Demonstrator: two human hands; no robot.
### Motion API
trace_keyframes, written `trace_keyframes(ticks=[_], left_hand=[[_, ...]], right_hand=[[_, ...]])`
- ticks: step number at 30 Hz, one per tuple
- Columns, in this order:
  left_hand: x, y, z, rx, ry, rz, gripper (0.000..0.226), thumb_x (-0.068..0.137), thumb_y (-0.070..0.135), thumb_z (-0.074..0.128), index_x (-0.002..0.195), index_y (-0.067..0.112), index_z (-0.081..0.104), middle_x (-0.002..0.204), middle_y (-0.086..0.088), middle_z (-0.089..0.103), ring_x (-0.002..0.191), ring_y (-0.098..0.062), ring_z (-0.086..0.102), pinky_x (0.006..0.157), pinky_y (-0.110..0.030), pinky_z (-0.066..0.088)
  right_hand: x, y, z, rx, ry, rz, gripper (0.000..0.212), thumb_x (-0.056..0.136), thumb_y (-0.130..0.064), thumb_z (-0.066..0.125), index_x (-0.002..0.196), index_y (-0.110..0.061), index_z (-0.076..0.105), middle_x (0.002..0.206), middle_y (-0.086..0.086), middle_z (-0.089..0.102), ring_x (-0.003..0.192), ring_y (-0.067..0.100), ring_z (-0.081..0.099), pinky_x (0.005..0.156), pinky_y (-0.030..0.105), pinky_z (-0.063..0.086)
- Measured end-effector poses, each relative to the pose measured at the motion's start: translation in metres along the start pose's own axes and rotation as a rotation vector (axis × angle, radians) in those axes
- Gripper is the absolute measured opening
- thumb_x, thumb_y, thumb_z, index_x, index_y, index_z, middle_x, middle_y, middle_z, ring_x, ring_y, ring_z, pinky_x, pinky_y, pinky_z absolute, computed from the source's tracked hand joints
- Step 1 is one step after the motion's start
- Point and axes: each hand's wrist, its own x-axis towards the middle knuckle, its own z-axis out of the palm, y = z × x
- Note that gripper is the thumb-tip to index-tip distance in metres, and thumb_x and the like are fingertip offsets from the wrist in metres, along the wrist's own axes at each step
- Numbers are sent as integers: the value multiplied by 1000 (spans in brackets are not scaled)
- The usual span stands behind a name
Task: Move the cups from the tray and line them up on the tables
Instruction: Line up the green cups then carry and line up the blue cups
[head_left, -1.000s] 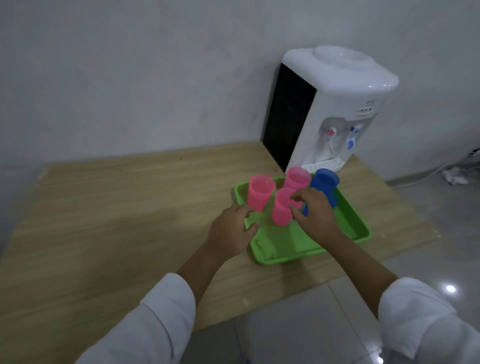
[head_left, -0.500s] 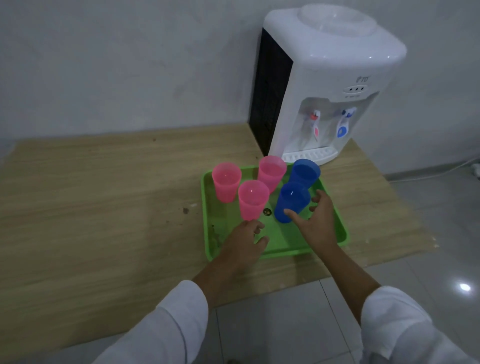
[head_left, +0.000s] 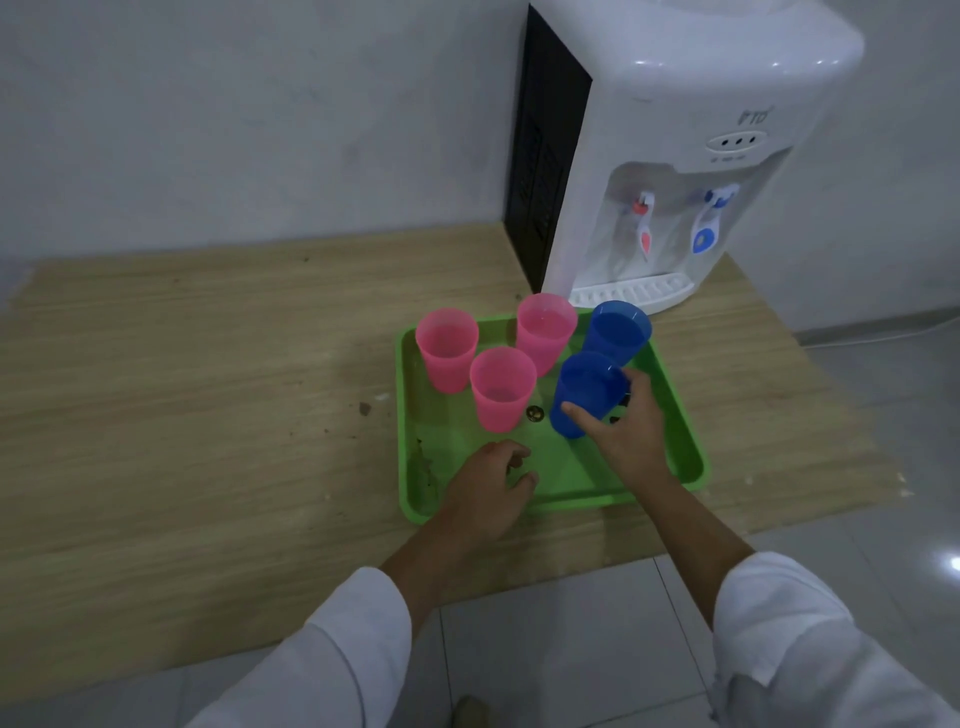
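A green tray (head_left: 680, 415) on the wooden table (head_left: 208, 405) carries three pink cups and two blue cups, all upright. Pink cups stand at the back left (head_left: 447, 348), the back middle (head_left: 545, 330) and the front (head_left: 503, 387). One blue cup (head_left: 618, 330) is at the back right. My right hand (head_left: 631, 431) grips the nearer blue cup (head_left: 584, 389), thumb on its front and fingers round its right side. My left hand (head_left: 485, 488) hovers over the tray's near edge with fingers loosely curled, holding nothing.
A white water dispenser (head_left: 670, 156) with red and blue taps stands at the table's back right, just behind the tray. Bare wood stretches to the left of the tray, with a few dark specks (head_left: 363, 408). Tiled floor (head_left: 571, 649) lies below the table's near edge.
The view moved closer and lower. My right hand closed round the nearer blue cup from an open reach beside it. My left hand stayed at the tray's front edge.
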Motion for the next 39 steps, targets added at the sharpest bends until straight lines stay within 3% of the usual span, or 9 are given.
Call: trace_keyframes(ticks=[2, 6, 12, 18, 23, 26, 29, 34, 39], left_hand=[[0, 2, 0, -14, 4, 11, 35, 88, 31, 58, 120, 18, 57, 118, -1, 59, 102, -9, 55, 89, -24, 45], [1, 11, -3, -76, 44, 54, 31, 87, 30, 59, 116, 18, 58, 112, 1, 61, 95, -4, 53, 83, -17, 41], [3, 32, -19, -181, 101, 118, 26, 88, 26, 60, 113, 18, 60, 103, 5, 62, 94, -6, 58, 81, -18, 46], [1, 53, -50, -274, 181, 175, 20, 89, 16, 60, 108, 12, 62, 94, 7, 62, 85, -1, 59, 73, -8, 46], [-6, 60, -80, -458, 151, 69, 13, 93, 22, 55, 104, 24, 59, 96, 10, 60, 87, -5, 59, 69, -20, 47], [-12, 63, -101, -558, 186, 19, 11, 94, 22, 53, 92, 32, 56, 97, 0, 64, 85, -11, 63, 72, -28, 51], [-21, 63, -129, -648, 194, -15, 11, 96, 21, 49, 89, 25, 57, 97, -7, 66, 84, -18, 66, 74, -34, 54], [-51, 49, -185, -788, 270, -17, 11, 96, 19, 50, 89, 16, 57, 80, -2, 66, 62, -7, 67, 58, -21, 55], [-99, 14, -250, -901, 321, -47, 14, 95, 23, 52, 95, 10, 55, 85, -5, 63, 68, -10, 66, 71, -25, 56]], right_hand=[[-1, 0, -2, 1, 2, -7, 62, 65, -31, 84, 110, -29, 41, 105, -10, 50, 92, 8, 51, 77, 26, 46], [-4, -3, -10, 28, 14, -4, 63, 66, -32, 83, 113, -26, 43, 107, -9, 51, 92, 6, 52, 73, 23, 48], [-9, -28, -27, 76, 90, -62, 62, 63, -32, 85, 110, -27, 44, 102, -22, 49, 91, -16, 51, 60, 7, 48], [-13, -71, -40, 85, 104, -152, 62, 63, -32, 85, 112, -24, 47, 105, -10, 51, 92, -2, 53, 62, 10, 49], [-17, -120, -39, 93, 50, -254, 58, 64, -31, 84, 109, -25, 47, 100, -20, 50, 88, -8, 54, 66, 11, 47], [-22, -150, -27, 91, 13, -329, 57, 66, -34, 83, 110, -23, 47, 101, -13, 54, 88, -1, 56, 67, 9, 47], [-29, -178, -6, 84, -16, -389, 58, 67, -37, 82, 111, -22, 48, 103, -10, 55, 92, 9, 57, 73, 21, 50], [-52, -228, 39, 91, -55, -468, 57, 66, -44, 80, 109, -27, 48, 100, -19, 54, 86, -5, 55, 63, 8, 45], [-91, -279, 102, 137, -124, -496, 59, 64, -48, 78, 110, -24, 49, 103, -13, 55, 87, -6, 55, 62, 8, 46]])
